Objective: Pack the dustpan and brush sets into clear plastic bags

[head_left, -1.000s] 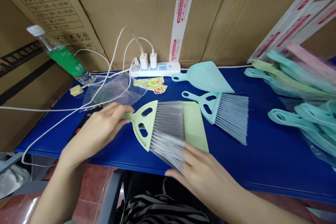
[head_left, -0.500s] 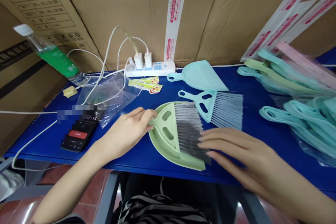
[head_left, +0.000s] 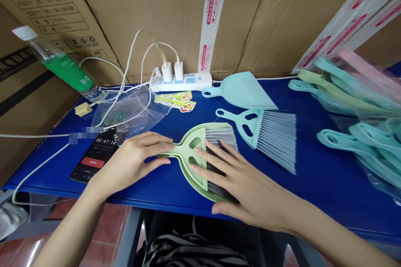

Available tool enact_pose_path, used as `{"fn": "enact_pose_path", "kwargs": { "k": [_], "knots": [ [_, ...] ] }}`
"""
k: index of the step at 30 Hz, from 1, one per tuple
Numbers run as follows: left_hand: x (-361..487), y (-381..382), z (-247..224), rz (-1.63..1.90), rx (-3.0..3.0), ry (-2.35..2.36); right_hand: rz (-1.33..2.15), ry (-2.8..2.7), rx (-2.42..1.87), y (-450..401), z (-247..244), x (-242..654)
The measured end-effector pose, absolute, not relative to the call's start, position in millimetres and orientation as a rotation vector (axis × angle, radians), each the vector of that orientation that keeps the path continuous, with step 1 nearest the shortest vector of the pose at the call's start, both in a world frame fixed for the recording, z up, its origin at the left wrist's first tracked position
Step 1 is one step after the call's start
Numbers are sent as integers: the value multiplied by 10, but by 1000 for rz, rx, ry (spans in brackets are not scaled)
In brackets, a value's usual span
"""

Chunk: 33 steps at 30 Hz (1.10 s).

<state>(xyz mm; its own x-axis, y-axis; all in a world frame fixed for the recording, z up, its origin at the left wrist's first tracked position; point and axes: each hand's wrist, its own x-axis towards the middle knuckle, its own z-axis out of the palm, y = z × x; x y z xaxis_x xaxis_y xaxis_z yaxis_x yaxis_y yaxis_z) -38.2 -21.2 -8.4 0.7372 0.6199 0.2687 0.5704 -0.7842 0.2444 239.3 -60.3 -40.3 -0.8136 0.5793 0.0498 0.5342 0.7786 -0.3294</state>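
A green brush [head_left: 202, 178] with grey bristles lies on a green dustpan [head_left: 188, 173], their handles lined up toward the left. My left hand [head_left: 133, 160] has its fingers closed around the handle end. My right hand [head_left: 238, 179] is spread flat over the bristles and the brush's head, fingertips near its oval holes; it hides part of the bristles and the pan's right edge. Behind them lie a light blue dustpan [head_left: 241, 91] and, nearer, a light blue brush [head_left: 275, 135] with bristles pointing right.
Several wrapped dustpans and brushes [head_left: 366, 142] are piled at the right. A power strip [head_left: 194, 81], colourful packets [head_left: 177, 100], a plastic bag [head_left: 144, 112], a phone [head_left: 97, 152] and a leaning bottle [head_left: 67, 71] are on the blue table [head_left: 147, 195]. Cardboard boxes [head_left: 163, 4] stand behind.
The green brush head now sits further left over the pan, with handles aligned. My right hand has moved left from the bristle tips onto the brush, and my left hand has shifted left along the handle.
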Motion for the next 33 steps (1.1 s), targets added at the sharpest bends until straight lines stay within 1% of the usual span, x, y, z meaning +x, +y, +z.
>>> {"fn": "enact_pose_path", "kwargs": {
  "k": [4,9,13,33],
  "knots": [
    [-470,-207,-115,524,2803,948,546,-2805,-896,-594,-427,2397],
    [-463,-213,-117,512,2859,925,572,-2784,-909,-594,-440,2396],
    [-433,-215,-97,507,2901,904,562,-2782,-919,-597,-457,2391],
    [-444,-234,-120,459,2730,953,526,-2772,-902,-613,-461,2346]
  ]
}}
